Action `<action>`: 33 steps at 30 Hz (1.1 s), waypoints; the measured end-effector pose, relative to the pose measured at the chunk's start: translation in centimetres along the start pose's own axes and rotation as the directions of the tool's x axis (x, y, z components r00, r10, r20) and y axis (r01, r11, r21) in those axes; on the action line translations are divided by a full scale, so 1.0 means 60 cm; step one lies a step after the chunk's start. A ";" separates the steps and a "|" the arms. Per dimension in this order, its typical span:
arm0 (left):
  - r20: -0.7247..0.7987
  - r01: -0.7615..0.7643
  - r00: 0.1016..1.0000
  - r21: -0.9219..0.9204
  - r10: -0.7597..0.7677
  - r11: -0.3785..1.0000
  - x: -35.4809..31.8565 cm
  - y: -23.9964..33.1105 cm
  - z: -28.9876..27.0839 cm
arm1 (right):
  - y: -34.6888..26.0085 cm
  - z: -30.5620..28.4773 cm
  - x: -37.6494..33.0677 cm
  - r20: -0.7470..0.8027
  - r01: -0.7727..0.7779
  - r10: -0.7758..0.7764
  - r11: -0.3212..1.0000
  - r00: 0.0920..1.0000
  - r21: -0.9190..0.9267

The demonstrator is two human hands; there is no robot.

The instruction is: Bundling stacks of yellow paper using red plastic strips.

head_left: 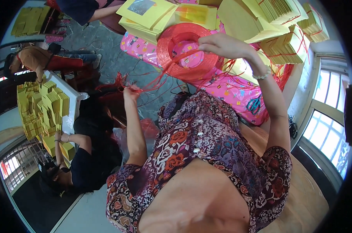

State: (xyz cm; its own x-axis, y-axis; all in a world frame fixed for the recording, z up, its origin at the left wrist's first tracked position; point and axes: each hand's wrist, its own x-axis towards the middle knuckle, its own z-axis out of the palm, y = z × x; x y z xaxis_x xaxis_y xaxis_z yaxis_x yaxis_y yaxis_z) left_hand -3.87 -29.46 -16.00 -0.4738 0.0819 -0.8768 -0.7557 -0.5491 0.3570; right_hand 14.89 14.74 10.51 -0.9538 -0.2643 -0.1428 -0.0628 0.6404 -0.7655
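1. Right hand: you are closing your fingers on the upper rim of a coil of red plastic twine, steadying it over the pink patterned sheet.
2. Left hand: you are pinching a bundle of loose red twine strands, drawn out taut from the coil and fraying past your fist toward the left. Both hands are clamped on twine and standing well apart.
3. Coil: it is sitting tilted at the upper centre, its open middle showing the pink sheet behind, just below a stack of yellow paper sheets.
4. Step in hand, as judged: you are paying twine off the coil, pulling a length free between the two hands.
5. Next move, as judged: it is calling for a firm hold on the coil so the turns do not spill, and an even pull with the left hand so the strands do not tangle.
6. Surroundings: tied bundles of yellow paper are lying to the upper right, bound with red twine; more yellow stacks are lying on a table at the left, where a seated person in black is handling them.
7. Another person in an orange top is working farther off at the upper left.
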 end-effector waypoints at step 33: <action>0.575 -0.539 0.363 0.772 0.733 -0.338 -0.102 -0.095 0.017 | 0.044 -0.064 0.003 0.203 -0.206 0.186 0.975 0.962 0.084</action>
State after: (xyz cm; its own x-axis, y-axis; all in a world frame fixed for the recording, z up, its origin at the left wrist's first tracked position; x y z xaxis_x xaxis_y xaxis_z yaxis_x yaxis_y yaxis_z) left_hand 2.89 -25.99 -12.32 -0.9861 0.1053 0.1284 0.1618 0.7832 0.6003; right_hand 13.42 19.16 10.89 -0.8693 -0.2813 -0.4064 0.1595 0.6185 -0.7694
